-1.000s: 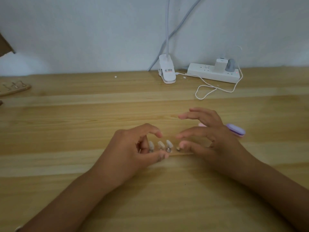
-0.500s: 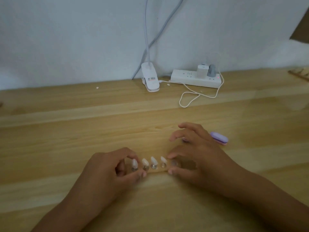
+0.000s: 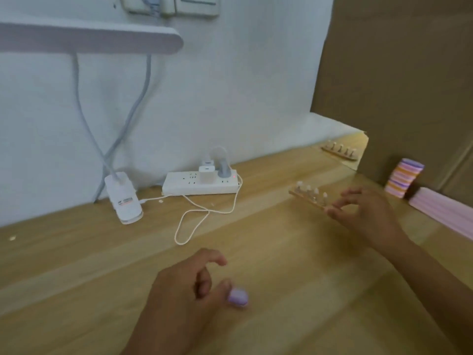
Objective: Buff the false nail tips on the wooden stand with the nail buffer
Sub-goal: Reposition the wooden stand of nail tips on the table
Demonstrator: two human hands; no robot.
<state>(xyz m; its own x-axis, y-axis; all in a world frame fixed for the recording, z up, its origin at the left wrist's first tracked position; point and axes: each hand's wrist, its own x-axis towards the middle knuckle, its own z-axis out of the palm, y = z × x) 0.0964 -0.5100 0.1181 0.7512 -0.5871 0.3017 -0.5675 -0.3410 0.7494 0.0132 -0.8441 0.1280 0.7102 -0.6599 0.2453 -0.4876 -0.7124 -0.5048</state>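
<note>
- A pale wooden desk (image 3: 76,278) runs along a white wall, with a brown cardboard panel (image 3: 396,73) standing at its right end.
- A white clip lamp (image 3: 124,201) stands at the back left, its flat head (image 3: 89,38) reaching across the top of the view.
- The right hand (image 3: 363,213) pinches the near end of the wooden stand (image 3: 305,198) at the right of the desk. The false nail tips (image 3: 316,191) stand in a row along it.
- The left hand (image 3: 184,290) is low at centre with fingers curled and its thumb touching the lilac nail buffer (image 3: 238,297) on the desk. Whether it grips the buffer cannot be told.
- A white power strip (image 3: 184,185) with plugs lies against the wall, and a white cable (image 3: 194,216) loops in front of it.
- A stack of striped blocks (image 3: 403,180) stands by the cardboard.
- A second stand (image 3: 339,151) lies at the far right corner.
</note>
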